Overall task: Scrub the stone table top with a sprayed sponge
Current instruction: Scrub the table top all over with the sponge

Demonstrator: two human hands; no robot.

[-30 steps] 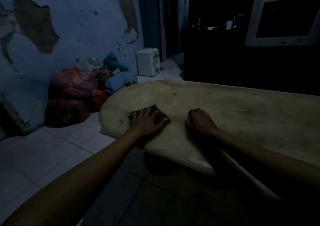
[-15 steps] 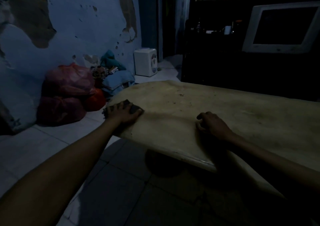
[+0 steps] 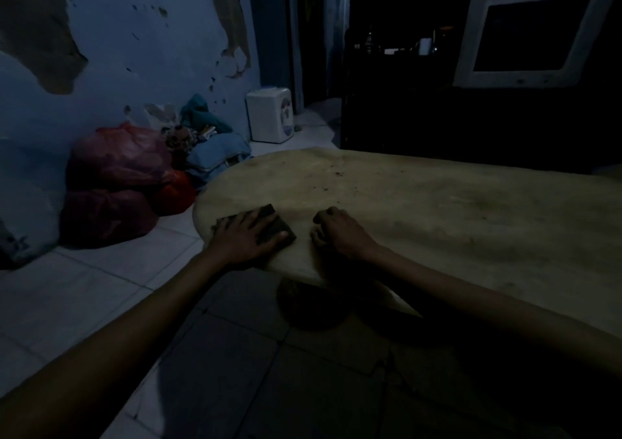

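A pale stone table top point(image 3: 437, 209) with rounded ends fills the right half of the head view, with dark specks of dirt on its far part. A dark rectangular sponge point(image 3: 273, 220) lies near the table's left front edge. My left hand point(image 3: 247, 238) presses flat on the sponge, fingers spread over it and covering most of it. My right hand point(image 3: 336, 231) rests on the stone just right of the sponge, fingers curled into a loose fist, holding nothing that I can see.
Red plastic bags point(image 3: 114, 182) and a pile of blue cloth point(image 3: 215, 152) lie against the peeling blue wall at left. A white appliance point(image 3: 271, 115) stands on the tiled floor behind. A dark cabinet with a white-framed screen point(image 3: 535, 34) stands beyond the table.
My left hand slid the sponge left to the table's end, then back right toward my right hand. The right hand stayed resting on the stone.
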